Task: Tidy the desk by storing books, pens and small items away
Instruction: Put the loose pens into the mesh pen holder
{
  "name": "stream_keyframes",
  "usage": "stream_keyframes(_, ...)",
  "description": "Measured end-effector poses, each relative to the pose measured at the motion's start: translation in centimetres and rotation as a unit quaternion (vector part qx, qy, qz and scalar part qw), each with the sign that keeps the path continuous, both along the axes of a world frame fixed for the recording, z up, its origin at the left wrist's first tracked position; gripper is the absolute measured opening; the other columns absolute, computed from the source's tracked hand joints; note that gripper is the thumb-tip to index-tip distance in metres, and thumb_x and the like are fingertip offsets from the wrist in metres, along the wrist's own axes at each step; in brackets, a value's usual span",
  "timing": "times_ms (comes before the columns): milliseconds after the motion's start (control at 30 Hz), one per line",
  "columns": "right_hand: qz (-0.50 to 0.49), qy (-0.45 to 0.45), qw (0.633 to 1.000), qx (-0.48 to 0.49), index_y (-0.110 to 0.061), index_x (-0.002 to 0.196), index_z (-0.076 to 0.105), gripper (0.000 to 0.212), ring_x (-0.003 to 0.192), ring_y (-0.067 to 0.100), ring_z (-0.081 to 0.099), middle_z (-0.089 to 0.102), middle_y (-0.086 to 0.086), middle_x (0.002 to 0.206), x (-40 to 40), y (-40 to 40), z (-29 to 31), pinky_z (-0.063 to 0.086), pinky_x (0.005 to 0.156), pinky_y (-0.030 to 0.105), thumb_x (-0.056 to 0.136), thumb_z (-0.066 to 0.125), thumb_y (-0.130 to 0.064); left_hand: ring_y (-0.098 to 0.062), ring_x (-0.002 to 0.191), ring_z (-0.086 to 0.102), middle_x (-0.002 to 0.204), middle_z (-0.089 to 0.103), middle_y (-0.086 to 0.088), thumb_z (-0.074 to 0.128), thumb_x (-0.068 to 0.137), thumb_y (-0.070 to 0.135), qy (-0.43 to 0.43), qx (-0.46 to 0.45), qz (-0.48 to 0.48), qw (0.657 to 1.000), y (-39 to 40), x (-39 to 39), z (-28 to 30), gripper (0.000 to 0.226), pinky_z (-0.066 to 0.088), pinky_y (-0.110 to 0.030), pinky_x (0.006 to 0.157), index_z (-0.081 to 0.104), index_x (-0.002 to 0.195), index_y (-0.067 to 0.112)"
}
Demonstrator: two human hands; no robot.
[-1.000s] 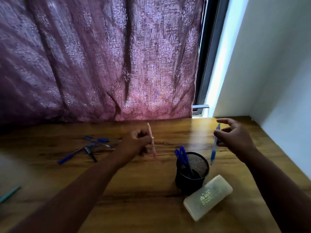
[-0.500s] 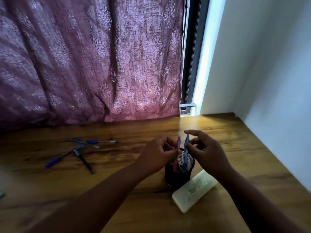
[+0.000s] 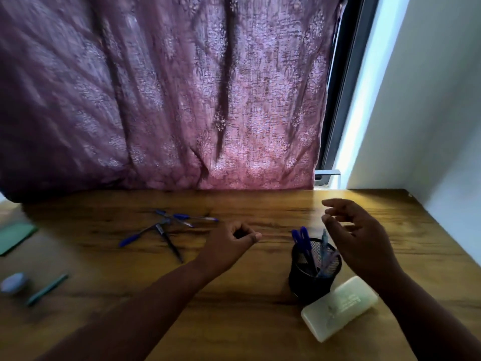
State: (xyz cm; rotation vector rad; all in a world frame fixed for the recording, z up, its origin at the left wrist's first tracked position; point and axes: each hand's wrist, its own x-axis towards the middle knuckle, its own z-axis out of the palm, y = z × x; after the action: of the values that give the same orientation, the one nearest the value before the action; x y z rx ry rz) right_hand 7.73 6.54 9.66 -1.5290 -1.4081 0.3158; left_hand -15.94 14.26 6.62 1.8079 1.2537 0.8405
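Green sheet (image 3: 14,237) cut by left edge — grey oval item (image 3: 13,282) blurred, unidentifiable; case (image 3: 339,310) label illegible.

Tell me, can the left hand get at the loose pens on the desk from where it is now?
Probably yes. The left hand holds nothing, and only bare desk lies between it and the loose pens to its left. The cup stands on its other side.
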Motion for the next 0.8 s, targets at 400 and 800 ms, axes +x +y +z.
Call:
stream_keyframes(400,0.124,-0.098,0.985,-0.074,-0.031,0.088,0.064,0.012,0.068,0.004,0.058,0.06,-0.014,0.076,-17.6,8.1,-0.5,0.043,0.058,0.018,0.084,0.06,-0.02,-0.019,0.082,0.063,0.09,0.068,-0.003,0.067,0.084,0.028,0.181,-0.044,0.171,0.968,8.3,-19.7,-2.4,0.008,0.048,-0.033,0.069,0.063,0.088,0.022)
stream_keyframes(800,0.123,-0.271,0.916,-0.27,-0.025,0.124,0.053,0.037,0.111,0.022,0.056,0.056,0.001,0.127,-31.7,16.0,-8.5,0.049,0.088,0.035,0.092,0.047,-0.043,-0.021,0.103,0.057,0.113,0.059,-0.002,0.07,0.079,0.047,0.321,-0.032,0.081,0.943,14.5,-27.2,-6.3,0.038,0.042,-0.028,0.078,0.063,0.106,0.022)
